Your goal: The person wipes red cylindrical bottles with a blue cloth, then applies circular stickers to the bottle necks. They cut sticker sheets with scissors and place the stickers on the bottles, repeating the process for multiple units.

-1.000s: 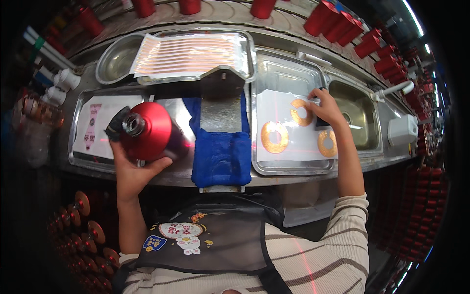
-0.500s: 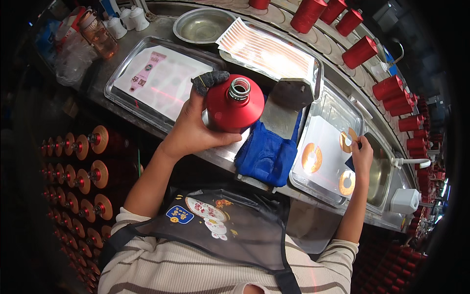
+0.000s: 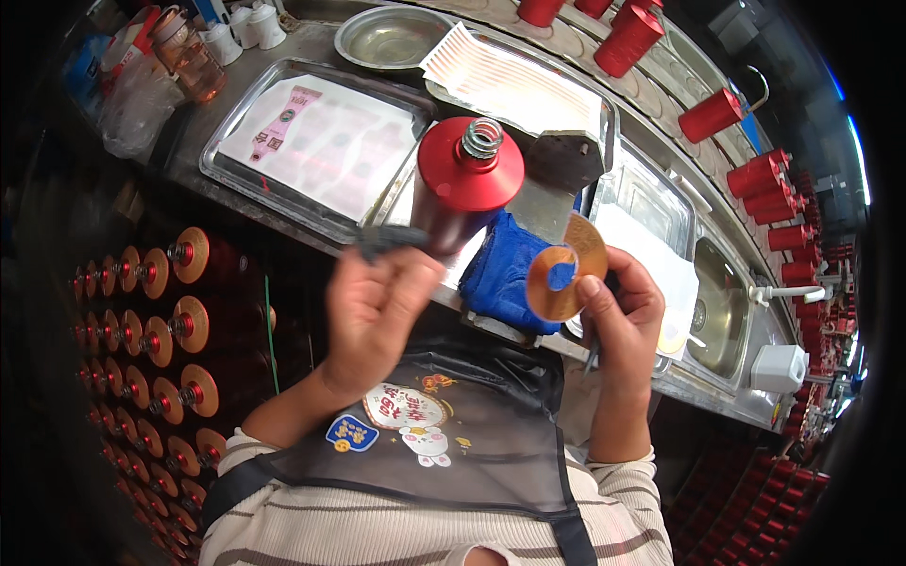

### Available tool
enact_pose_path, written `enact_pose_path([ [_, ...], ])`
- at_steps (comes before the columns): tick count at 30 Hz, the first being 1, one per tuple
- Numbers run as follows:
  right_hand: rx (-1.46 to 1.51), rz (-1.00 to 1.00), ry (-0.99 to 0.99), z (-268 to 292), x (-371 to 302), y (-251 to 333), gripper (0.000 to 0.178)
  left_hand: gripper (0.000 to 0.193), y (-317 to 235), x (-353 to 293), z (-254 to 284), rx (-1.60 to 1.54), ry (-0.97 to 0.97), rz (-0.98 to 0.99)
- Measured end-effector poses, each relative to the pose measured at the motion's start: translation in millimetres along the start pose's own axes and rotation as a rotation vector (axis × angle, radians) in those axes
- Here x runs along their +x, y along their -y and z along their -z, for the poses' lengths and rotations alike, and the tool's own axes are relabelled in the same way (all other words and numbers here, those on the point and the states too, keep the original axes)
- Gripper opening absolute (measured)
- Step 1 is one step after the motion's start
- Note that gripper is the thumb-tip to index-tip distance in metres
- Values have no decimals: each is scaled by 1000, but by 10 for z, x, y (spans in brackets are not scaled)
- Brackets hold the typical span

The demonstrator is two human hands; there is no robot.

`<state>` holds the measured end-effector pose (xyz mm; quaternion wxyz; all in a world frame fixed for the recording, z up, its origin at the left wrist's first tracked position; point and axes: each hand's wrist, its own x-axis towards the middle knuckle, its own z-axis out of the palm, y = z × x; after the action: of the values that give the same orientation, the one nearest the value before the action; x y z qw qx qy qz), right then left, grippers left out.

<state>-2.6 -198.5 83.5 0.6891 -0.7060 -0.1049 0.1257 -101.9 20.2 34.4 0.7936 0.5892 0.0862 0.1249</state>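
1. The long grey metal table [image 3: 302,42] runs across in front of me.
2. Its right-hand silver tray [image 3: 651,193], lined with white sheeting, has just given up one gold piece.
3. The red, round-shouldered bottle with a threaded neck [image 3: 467,174] looks upright between the silver tray at left [image 3: 274,196] and the blue cloth-covered rest [image 3: 505,274]; its base is hidden. A moment ago I carried it; now it seems set down, which I judge frees a hand.
4. My left hand [image 3: 373,307] blurs beside it, holding nothing I can make out; whether that grip is apart or together, I cannot tell.
5. My right hand [image 3: 630,307] is clamped on the piece, thumb over its edge.
6. That piece, a thin shiny gold ring [image 3: 589,249], is bent, off the tray and nearer the bottle.
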Motion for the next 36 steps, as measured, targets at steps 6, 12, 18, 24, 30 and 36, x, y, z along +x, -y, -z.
enact_pose_path([
  [6,119,107,265,-245,-167,156,34,42,-285,91,-246,-547,63,215],
  [12,-25,251,207,-280,69,210,33,31,-351,274,-224,-264,-80,-321],
  [18,-33,307,194,-345,755,228,42,27,-141,612,-261,-76,-280,-426],
  [24,58,94,235,-386,1125,108,47,44,39,729,-150,155,-347,-399],
  [30,114,196,131,-552,759,-122,62,51,6,874,9,-279,-69,-188],
  [36,71,228,201,-570,762,-130,73,60,-9,801,-104,-304,104,-152],
])
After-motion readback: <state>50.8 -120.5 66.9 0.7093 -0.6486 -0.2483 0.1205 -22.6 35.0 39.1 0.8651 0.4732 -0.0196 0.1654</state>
